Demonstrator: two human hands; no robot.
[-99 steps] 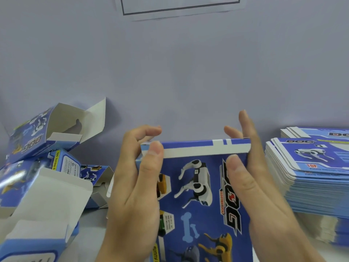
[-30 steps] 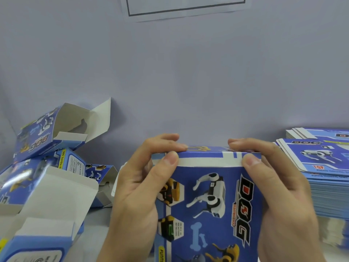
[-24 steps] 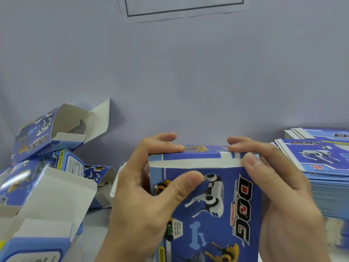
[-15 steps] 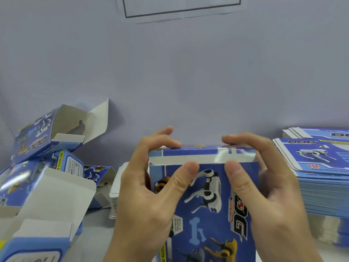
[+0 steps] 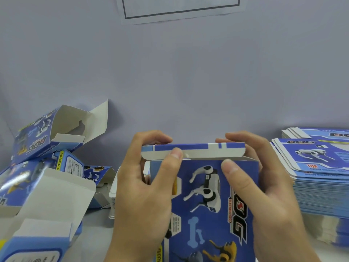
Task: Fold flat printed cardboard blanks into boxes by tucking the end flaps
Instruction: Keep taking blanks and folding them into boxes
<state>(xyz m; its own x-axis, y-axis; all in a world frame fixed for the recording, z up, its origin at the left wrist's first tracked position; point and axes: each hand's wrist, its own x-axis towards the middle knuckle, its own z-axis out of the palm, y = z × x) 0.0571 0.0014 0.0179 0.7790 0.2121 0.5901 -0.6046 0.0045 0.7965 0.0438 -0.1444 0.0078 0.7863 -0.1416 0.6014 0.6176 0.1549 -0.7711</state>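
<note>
Left hand (image 5: 143,195): near centre, fingers curled round the left side of the box, thumb tip pressed on the white tuck flap (image 5: 192,155), other fingertips hooked over the top edge.
Right hand (image 5: 264,195): near right of centre, fingers clamped on the box's right side, thumb on the front panel just under the flap, fingers curled over the top right corner.
Box (image 5: 205,205): held upright between both hands, above the near worktop (image 5: 98,235), blue print with a white robot dog facing the camera (lower end runs out of view).
Flap state: top lid folded over, white tuck edge lying just outside the front panel, a thin gap showing.
Folded boxes (image 5: 43,167): heap at left, several with end flaps standing open, white insides showing.
Flat blanks (image 5: 319,178): tall stack at right, well apart from the heap, printed side up.
Wall (image 5: 170,76): far, pale lilac, a white sheet (image 5: 179,8) with a black outline at the top.
</note>
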